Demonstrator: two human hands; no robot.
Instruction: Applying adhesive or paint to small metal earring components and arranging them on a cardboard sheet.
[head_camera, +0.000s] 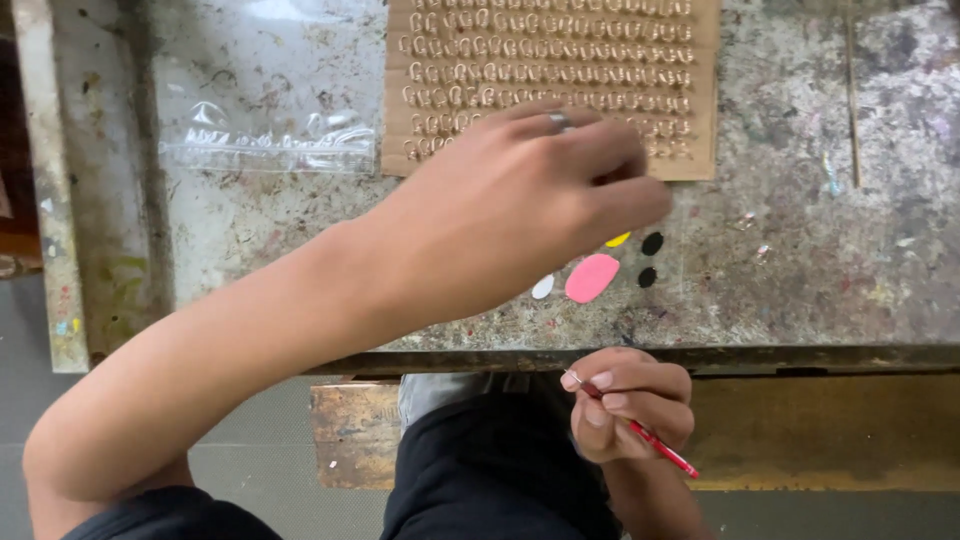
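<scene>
Left hand (530, 200) reaching over cardboard sheet (560, 85) of tiny rings near table's far edge, grip unclear | right hand (625, 405) pinching thin red tool (655, 445) below near edge | rings likely light, slippery — best picked by rim.

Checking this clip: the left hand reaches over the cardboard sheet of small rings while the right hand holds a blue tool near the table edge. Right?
Not quite. In the head view the tool in the right hand is red, not blue. The rest holds: the left hand reaches over the cardboard sheet of small rings.
</scene>
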